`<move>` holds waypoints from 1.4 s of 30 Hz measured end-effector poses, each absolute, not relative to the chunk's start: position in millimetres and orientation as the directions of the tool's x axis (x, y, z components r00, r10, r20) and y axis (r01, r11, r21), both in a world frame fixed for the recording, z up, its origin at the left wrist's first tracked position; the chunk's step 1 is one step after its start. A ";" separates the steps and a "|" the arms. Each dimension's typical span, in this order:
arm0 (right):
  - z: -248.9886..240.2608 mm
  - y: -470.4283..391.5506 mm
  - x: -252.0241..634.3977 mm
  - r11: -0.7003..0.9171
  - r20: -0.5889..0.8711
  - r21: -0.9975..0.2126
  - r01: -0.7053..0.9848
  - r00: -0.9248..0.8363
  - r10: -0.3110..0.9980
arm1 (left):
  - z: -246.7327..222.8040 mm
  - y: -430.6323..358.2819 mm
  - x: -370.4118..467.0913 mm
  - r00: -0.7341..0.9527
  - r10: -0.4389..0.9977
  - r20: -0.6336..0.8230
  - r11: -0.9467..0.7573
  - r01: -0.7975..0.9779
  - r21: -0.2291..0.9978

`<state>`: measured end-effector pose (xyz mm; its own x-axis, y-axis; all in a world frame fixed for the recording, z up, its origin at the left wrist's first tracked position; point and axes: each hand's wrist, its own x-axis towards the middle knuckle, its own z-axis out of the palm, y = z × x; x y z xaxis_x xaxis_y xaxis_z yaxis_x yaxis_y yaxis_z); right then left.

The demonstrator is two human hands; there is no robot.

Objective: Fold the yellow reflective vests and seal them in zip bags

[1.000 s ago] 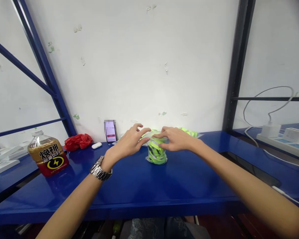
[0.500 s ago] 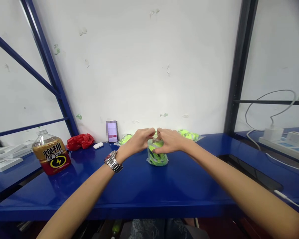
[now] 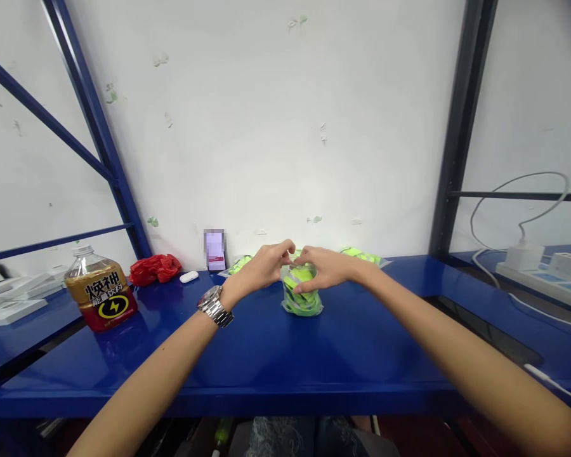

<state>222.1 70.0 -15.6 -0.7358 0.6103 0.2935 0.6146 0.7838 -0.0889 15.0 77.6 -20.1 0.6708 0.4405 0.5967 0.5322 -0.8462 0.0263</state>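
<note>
A clear plastic bag (image 3: 302, 299) with folded yellow-green material and grey strips inside stands on the blue table (image 3: 247, 349), near the middle. My left hand (image 3: 265, 265), with a metal watch on the wrist, pinches the bag's top edge from the left. My right hand (image 3: 324, 268) grips the same top edge from the right, its thumb down in front of the bag. The fingertips of both hands are close together, and the bag's opening is partly hidden by them.
Behind my hands lie more yellow-green packets (image 3: 361, 255). At the left are a large drink bottle (image 3: 102, 289), a red plastic bag (image 3: 155, 269), a white case (image 3: 189, 277) and a phone (image 3: 215, 251) against the wall. A power strip (image 3: 547, 273) sits at the right.
The fingertips of my hands have shifted slightly at the bag's top, and more of the yellow-green material shows between them. The whole view has moved a little.
</note>
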 end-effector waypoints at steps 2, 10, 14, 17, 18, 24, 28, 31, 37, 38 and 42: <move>-6.9 68.3 235.4 0.822 0.342 -0.135 0.554 -0.752 0.563 | -21.5 78.2 10.8 0.660 0.473 0.584 -0.829 0.558 0.041; -21.0 63.1 256.1 0.805 0.488 -0.278 0.524 -0.645 0.589 | -26.1 71.0 12.3 0.685 0.482 0.547 -0.822 0.569 0.012; -30.0 66.5 252.9 0.809 0.583 -0.300 0.505 -0.575 0.575 | -26.8 72.0 17.0 0.684 0.468 0.559 -0.820 0.572 -0.014; -37.9 72.9 252.5 0.811 0.663 -0.205 0.548 -0.532 0.527 | -27.7 73.9 18.9 0.674 0.446 0.590 -0.821 0.570 -0.029; -41.1 75.0 252.8 0.805 0.681 -0.176 0.567 -0.520 0.516 | -28.1 74.3 19.2 0.671 0.438 0.598 -0.820 0.571 -0.039; -52.7 74.9 252.1 0.735 0.700 0.010 0.678 -0.530 0.478 | -30.2 72.7 18.0 0.698 0.426 0.575 -0.798 0.590 -0.126; -51.7 67.7 248.9 0.650 0.679 0.183 0.737 -0.573 0.458 | -31.6 71.0 16.9 0.701 0.426 0.572 -0.777 0.607 -0.165; -51.9 65.0 248.2 0.610 0.675 0.256 0.750 -0.590 0.443 | -32.4 72.5 16.0 0.698 0.431 0.572 -0.775 0.611 -0.162; -56.6 66.0 249.1 0.575 0.669 0.293 0.764 -0.593 0.447 | -35.4 77.2 12.3 0.698 0.411 0.586 -0.779 0.603 -0.171; -57.4 66.2 248.9 0.568 0.672 0.297 0.767 -0.591 0.446 | -36.2 77.1 12.0 0.706 0.402 0.584 -0.765 0.609 -0.210; -59.0 65.0 246.3 0.524 0.677 0.333 0.784 -0.586 0.446 | -39.4 75.5 11.4 0.734 0.354 0.580 -0.720 0.610 -0.332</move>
<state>246.3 65.0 -59.0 -0.5855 0.4463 0.6767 0.7841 0.5237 0.3331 11.4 75.5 -39.4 0.7337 0.3540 0.5800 0.6096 -0.7201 -0.3315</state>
